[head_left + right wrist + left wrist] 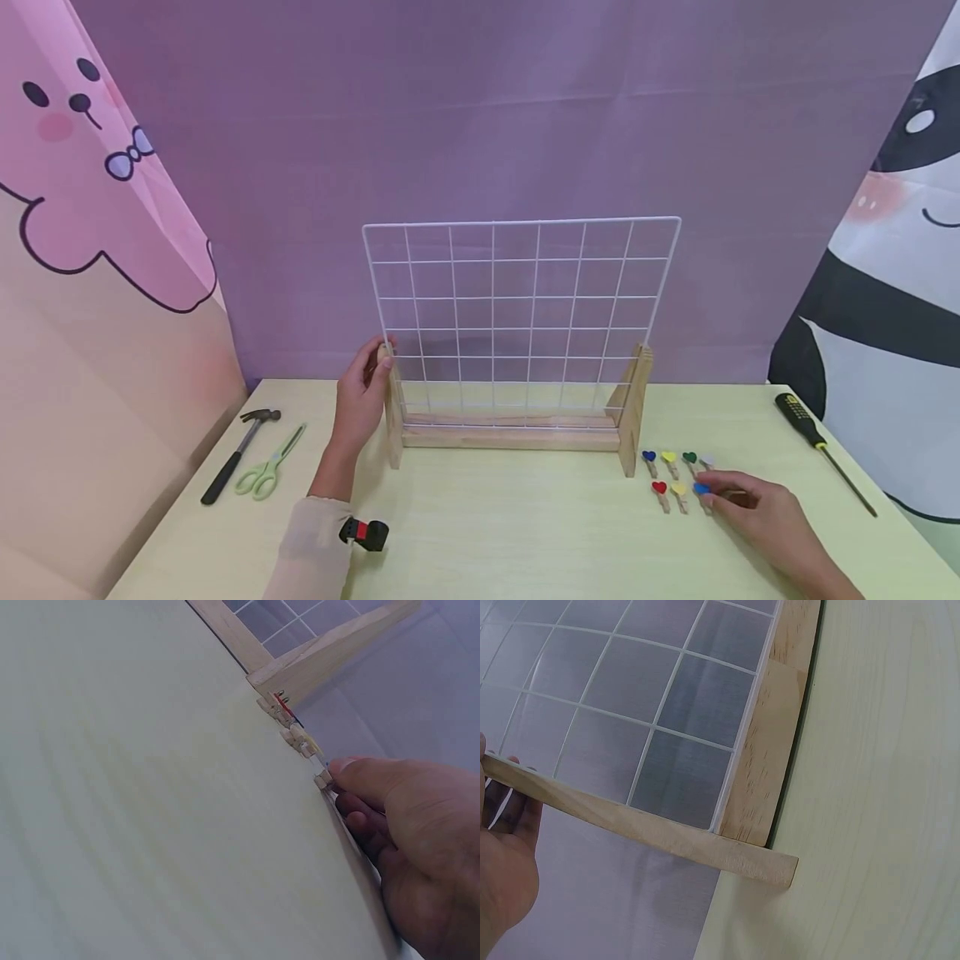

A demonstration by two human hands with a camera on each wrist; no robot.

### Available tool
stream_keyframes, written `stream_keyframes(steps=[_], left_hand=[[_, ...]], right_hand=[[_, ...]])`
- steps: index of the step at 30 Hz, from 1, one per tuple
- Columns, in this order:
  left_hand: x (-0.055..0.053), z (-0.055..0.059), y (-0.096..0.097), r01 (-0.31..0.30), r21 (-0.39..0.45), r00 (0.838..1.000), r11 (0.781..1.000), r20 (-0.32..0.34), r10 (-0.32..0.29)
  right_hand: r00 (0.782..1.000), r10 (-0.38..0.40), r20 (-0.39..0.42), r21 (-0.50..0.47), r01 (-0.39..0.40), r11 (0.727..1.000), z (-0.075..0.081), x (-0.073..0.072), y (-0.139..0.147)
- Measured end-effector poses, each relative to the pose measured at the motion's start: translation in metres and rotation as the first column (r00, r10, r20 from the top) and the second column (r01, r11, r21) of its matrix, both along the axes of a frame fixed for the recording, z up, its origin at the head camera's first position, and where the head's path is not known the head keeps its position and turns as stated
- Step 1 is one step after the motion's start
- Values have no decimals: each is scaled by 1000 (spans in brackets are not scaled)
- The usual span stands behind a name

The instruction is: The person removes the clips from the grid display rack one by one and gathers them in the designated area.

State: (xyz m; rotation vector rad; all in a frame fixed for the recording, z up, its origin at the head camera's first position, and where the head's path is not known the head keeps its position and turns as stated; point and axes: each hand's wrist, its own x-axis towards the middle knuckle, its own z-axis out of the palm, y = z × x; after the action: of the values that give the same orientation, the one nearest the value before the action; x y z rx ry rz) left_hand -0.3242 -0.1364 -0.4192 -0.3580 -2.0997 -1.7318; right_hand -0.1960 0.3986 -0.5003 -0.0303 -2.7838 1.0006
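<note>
A white wire grid (pixel 512 297) stands in a wooden stand (pixel 510 438) on the table. My left hand (pixel 363 398) holds the top of the stand's left wooden upright (pixel 641 825), with the thumb on the near side and fingers behind it. At the right, small wooden clothespins with coloured hearts lie in two rows, among them a red-heart clothespin (pixel 661 493) and a yellow-heart one (pixel 679 496). My right hand (pixel 765 515) pinches the light-blue-heart clothespin (pixel 702 489) at the row's right end between thumb and index finger. The fingers partly cover it and a pale-heart clothespin behind.
On the left side of the table lie a hammer (pixel 234 458) with a black handle and light green scissors (pixel 268 467). A black and yellow screwdriver (pixel 810 432) lies near the right edge. Behind the table hangs a purple cloth (pixel 487 125).
</note>
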Motion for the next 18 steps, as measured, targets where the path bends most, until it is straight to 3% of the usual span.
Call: stream_keyframes(steps=[8,18], left_hand=[[-7,-9,-1,12,8,998,1000,-66,-11],[-3,-7,-8,-8,-36,996,999,-84,5]], right_hand=[[999,-3,-34,-22,2,1000,-2,1,1],[997,53,-52,-42,-55,998,-1,-1,-2]])
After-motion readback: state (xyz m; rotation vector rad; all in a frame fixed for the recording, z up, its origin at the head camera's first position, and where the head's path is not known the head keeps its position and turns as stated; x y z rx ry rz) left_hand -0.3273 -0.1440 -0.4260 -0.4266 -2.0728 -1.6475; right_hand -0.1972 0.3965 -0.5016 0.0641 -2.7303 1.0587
